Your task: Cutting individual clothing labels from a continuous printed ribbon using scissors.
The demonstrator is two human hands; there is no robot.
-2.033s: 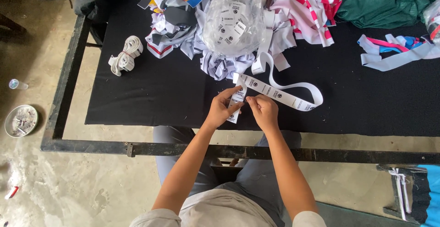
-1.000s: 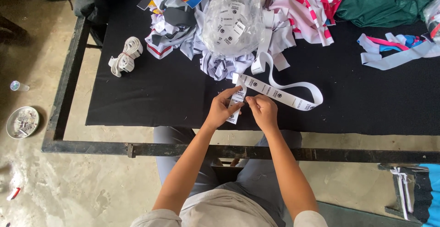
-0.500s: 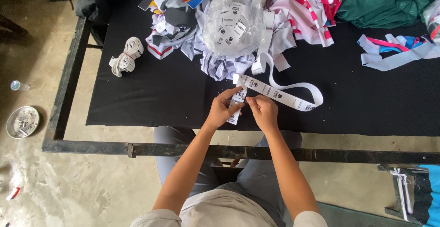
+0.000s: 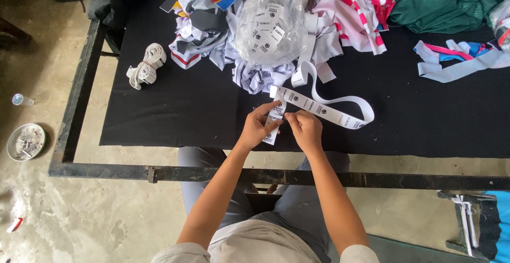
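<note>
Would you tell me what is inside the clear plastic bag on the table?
The clear plastic bag holds small white printed labels. How many lie deeper inside cannot be seen.

White label strip [image 4: 324,109] before clear label bag [image 4: 271,21].

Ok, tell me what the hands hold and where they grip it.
Both hands, left hand and right hand, pinch the white label strip at its near end.
</note>
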